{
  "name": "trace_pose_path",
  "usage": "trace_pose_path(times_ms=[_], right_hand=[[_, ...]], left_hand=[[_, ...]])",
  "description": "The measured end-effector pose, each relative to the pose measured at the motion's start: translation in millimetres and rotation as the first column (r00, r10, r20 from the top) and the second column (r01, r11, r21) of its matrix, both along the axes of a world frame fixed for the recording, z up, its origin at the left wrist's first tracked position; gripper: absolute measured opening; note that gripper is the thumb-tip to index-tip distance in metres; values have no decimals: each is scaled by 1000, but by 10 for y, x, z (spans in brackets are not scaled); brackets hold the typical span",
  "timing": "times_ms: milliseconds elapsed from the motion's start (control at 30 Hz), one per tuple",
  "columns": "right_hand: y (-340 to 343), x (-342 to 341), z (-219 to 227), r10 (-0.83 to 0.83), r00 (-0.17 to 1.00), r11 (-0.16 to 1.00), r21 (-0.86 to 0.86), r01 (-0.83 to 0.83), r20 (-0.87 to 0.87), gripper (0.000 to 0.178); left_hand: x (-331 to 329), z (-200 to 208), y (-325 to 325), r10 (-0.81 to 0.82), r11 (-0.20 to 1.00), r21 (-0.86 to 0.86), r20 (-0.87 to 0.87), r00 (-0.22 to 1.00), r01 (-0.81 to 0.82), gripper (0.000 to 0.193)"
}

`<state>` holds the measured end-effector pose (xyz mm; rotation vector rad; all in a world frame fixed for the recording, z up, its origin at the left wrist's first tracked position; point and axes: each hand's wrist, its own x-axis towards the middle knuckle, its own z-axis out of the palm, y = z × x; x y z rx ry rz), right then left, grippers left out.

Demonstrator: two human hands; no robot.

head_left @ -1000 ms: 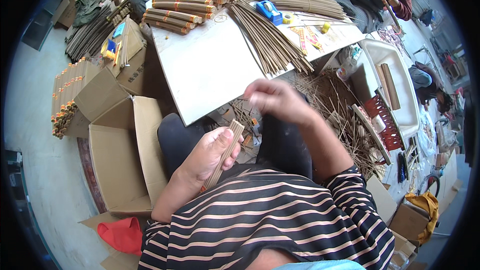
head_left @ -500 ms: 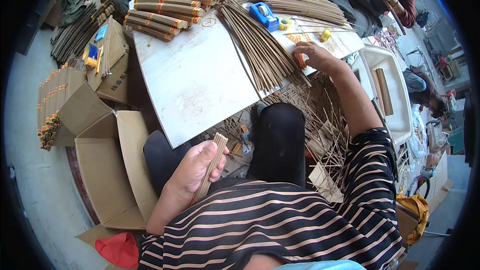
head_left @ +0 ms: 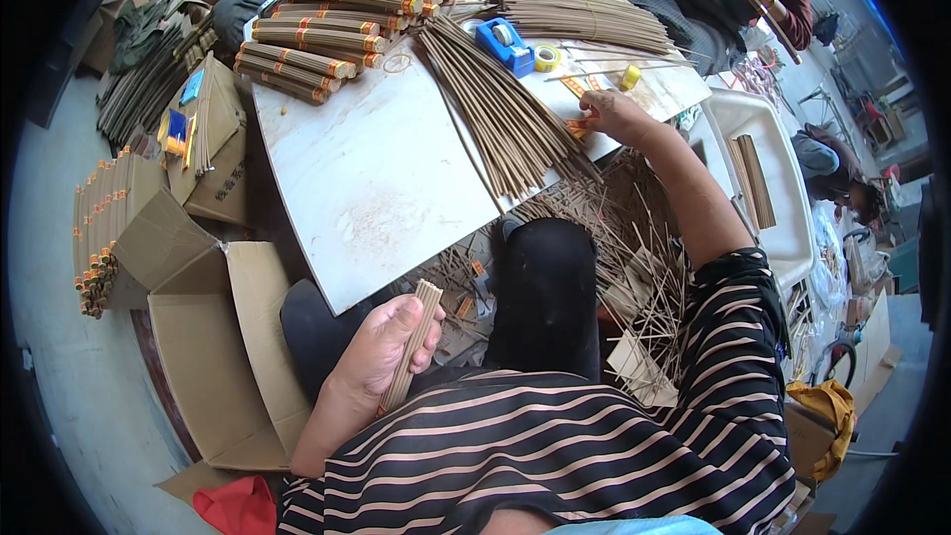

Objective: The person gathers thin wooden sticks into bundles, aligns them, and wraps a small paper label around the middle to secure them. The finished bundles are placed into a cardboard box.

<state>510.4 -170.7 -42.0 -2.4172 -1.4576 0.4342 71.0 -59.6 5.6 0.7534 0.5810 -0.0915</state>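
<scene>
A slim bundle of tan sticks point(head_left: 411, 342) is held low in the frame, above the lap, closed inside the left hand point(head_left: 381, 352); the fingers are wrapped around its middle, and both ends are left showing, the upper end pointing toward the table edge. The right hand point(head_left: 612, 117) is stretched out to the far right side of the pale tabletop point(head_left: 367, 178); its fingertips are narrowed onto a small orange-and-yellow label strip point(head_left: 578, 126), which lies on the board just beside a long fan of loose sticks point(head_left: 495, 109); whether the strip is lifted or merely touched cannot be told. Beyond the fan, a blue tape dispenser point(head_left: 505, 45) and a yellow tape roll point(head_left: 546, 58) are set side by side; a second yellow roll point(head_left: 630, 76) is seen further right. Finished bundles point(head_left: 317, 35), each banded in orange and red near one end, are stacked in rows at the board's far left corner. Open brown cardboard boxes point(head_left: 198, 327) are spread on the floor to the left; more banded bundles point(head_left: 94, 238) are packed upright in one of them. Scattered sticks point(head_left: 634, 258) are heaped beneath the table by the knee. A white tray point(head_left: 768, 198) with brown bars in it is placed at the right. Other workers' arms are seen at the top edge.
</scene>
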Motion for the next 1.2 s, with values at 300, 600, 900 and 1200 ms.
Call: trace_pose_path(times_ms=[300, 600, 900, 1200], right_hand=[[-36, 4, -137, -190, 980, 977, 81, 195, -64, 23], [-5, 111, -171, -186, 963, 982, -15, 187, -195, 20], [50, 88, -216, -268, 963, 963, 41, 268, -15, 25], [74, -24, -124, -323, 939, 945, 9, 326, -115, 16]], left_hand=[[-30, 13, -8, -1, 999, 33, 6, 1000, 1, 40], [-25, 3, 9, -4, 1000, 31, 16, 1000, 4, 40], [-33, 25, 21, 0, 1000, 29, 19, 1000, -1, 39], [-70, 71, 3, 10, 998, 57, 31, 999, -12, 37]])
